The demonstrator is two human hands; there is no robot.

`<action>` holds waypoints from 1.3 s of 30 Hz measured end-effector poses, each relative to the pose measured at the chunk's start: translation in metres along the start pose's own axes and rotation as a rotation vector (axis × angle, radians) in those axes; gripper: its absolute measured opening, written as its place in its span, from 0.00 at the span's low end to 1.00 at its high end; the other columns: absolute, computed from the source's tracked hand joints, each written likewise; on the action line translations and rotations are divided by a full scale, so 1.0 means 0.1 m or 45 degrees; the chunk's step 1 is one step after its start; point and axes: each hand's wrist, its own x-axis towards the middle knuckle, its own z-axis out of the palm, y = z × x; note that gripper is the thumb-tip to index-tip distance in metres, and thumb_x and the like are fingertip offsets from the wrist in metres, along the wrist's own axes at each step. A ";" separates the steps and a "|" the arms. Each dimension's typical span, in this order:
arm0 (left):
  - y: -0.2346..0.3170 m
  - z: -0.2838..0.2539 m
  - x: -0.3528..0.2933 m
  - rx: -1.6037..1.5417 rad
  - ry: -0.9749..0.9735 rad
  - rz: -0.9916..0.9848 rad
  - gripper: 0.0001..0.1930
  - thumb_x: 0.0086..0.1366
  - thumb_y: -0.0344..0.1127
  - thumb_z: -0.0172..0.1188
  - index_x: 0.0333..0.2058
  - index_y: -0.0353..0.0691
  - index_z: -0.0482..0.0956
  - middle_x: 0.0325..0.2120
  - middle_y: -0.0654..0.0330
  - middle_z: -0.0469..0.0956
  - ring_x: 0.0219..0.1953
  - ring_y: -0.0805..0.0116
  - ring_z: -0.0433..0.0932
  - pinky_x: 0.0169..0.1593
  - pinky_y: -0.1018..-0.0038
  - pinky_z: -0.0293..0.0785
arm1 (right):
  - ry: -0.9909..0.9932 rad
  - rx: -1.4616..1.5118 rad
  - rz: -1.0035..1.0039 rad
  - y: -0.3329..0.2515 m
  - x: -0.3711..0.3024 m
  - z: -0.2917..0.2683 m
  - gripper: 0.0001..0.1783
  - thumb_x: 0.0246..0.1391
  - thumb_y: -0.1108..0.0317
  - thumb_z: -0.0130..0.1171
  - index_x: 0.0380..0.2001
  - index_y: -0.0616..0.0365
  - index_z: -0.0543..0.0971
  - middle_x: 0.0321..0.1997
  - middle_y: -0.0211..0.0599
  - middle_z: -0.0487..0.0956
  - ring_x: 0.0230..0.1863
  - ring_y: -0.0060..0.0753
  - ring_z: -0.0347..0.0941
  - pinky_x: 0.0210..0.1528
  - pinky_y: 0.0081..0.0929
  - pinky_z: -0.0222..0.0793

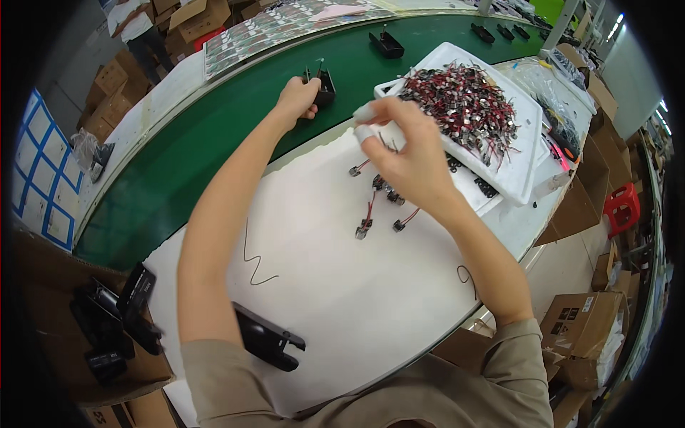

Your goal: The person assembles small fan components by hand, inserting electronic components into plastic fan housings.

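Note:
My left hand [298,100] reaches over the green belt, its fingers closed on the side of a black plastic housing [326,88]. A thin part sticks up from that housing. My right hand [408,146] hovers above the white work surface, with pale covers on the thumb and index fingertips. Those two fingertips are apart, and I see nothing between them. Below it lie several small parts with red and black wires [364,227]. Beside it, a white foam tray [526,160] holds a heap of similar wired parts [467,107]. A black plastic shell [270,338] lies near my left upper arm.
More black housings [386,46] sit farther along the green belt [178,153]. At the left, a cardboard box [43,285] contains black parts. Loose thin wires [253,264] lie on the white surface. Cartons [589,324] and a red stool [622,207] stand at the right. A person [135,32] stands far left.

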 end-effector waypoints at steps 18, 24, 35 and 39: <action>1.19 -0.53 -2.70 1.778 -0.948 0.592 0.35 0.38 0.41 0.66 0.46 0.33 0.65 0.44 0.48 0.62 0.51 0.50 0.60 0.53 0.55 0.57 | -0.753 -0.018 -0.084 0.21 0.00 -0.23 0.12 0.36 0.78 0.50 0.30 0.65 0.75 0.29 0.41 0.74 0.30 0.35 0.70 0.33 0.29 0.67; 0.87 -0.31 -2.99 1.851 -1.224 0.105 0.26 0.40 0.41 0.67 0.36 0.35 0.68 0.38 0.50 0.70 0.45 0.57 0.69 0.41 0.61 0.66 | -1.423 -0.315 -0.025 -0.16 -0.08 -0.20 0.16 0.35 0.68 0.58 0.34 0.56 0.75 0.39 0.37 0.72 0.44 0.38 0.64 0.48 0.36 0.56; 0.50 -0.51 -2.19 0.860 -1.616 -0.018 0.10 0.49 0.34 0.59 0.31 0.39 0.74 0.19 0.60 0.73 0.23 0.69 0.71 0.28 0.74 0.67 | -1.307 -0.239 0.065 -0.10 -0.05 -0.13 0.09 0.35 0.75 0.55 0.26 0.62 0.72 0.25 0.35 0.73 0.33 0.34 0.69 0.44 0.30 0.56; 0.38 -0.76 -1.81 0.378 -1.003 -0.009 0.08 0.54 0.35 0.55 0.30 0.38 0.74 0.24 0.64 0.73 0.23 0.77 0.73 0.24 0.81 0.72 | -0.929 0.175 0.214 -0.07 0.00 -0.12 0.08 0.37 0.77 0.54 0.26 0.64 0.71 0.23 0.33 0.75 0.26 0.25 0.70 0.33 0.21 0.63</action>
